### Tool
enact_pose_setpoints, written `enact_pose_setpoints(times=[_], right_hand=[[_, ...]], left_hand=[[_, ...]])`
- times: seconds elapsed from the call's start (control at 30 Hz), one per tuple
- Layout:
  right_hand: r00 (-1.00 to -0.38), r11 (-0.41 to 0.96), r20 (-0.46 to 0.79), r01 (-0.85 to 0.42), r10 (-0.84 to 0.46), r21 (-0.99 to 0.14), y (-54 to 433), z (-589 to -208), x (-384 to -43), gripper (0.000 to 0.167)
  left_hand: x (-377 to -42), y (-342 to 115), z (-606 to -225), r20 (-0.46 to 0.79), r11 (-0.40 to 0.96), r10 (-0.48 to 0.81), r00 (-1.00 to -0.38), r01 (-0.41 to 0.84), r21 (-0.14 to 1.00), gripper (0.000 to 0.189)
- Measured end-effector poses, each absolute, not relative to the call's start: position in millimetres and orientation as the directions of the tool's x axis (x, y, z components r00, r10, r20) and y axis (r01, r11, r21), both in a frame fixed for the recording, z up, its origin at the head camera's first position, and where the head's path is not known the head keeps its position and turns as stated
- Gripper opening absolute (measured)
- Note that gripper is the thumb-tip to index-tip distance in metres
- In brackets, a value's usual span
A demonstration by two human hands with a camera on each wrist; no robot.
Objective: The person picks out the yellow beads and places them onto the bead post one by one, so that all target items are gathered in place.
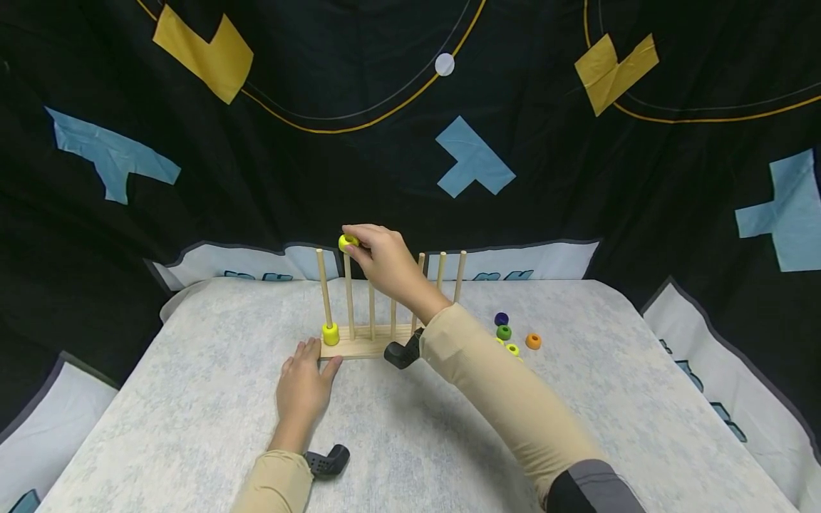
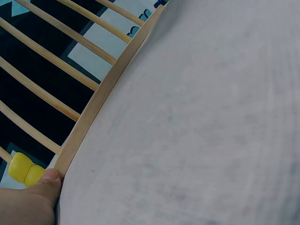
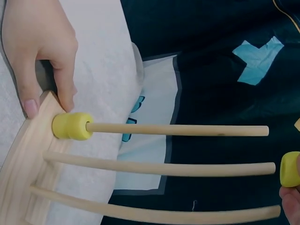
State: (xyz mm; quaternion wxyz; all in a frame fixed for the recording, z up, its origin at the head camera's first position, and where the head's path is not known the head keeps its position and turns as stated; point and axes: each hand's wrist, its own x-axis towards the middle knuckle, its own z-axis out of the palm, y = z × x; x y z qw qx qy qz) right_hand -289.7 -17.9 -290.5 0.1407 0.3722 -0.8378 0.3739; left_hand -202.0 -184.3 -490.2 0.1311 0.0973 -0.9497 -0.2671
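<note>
A wooden peg rack stands on the table with a row of upright pegs. My left hand holds its left end, the thumb on the front edge and fingers behind, as the right wrist view also shows. Two yellow beads sit stacked at the foot of the leftmost peg. My right hand pinches another yellow bead between thumb and fingers at the top of the second peg. In the right wrist view that bead is just off the peg's tip, the hand mostly outside the frame.
Right of the rack lie loose beads: a dark blue one, a green one, an orange one and yellow ones, partly behind the right sleeve. A black curtain hangs behind the pale-covered table.
</note>
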Motion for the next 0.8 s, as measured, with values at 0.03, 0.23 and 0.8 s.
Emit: enact_pose_setpoints(times=[0.03, 0.23, 0.8], right_hand=[[-0.686, 0.441, 0.508, -0.726, -0.521, -0.528, -20.4, -289.6, -290.2, 0.041], [-0.691, 0.438, 0.476, -0.718, -0.544, -0.541, -34.9, -284.2, -290.4, 0.041], [-0.648, 0.435, 0.486, -0.758, -0.586, -0.486, -53.2, -286.8, -288.1, 0.039]], left_hand=[[-202.0, -184.4, -490.4, 0.196, 0.839, -0.255, -0.947, -0.116, 0.531, 0.069], [-202.9, -184.6, -490.8, 0.186, 0.843, -0.261, -0.947, -0.130, 0.522, 0.068], [-203.7, -183.7, -489.7, 0.177, 0.843, -0.266, -0.948, -0.139, 0.520, 0.068]])
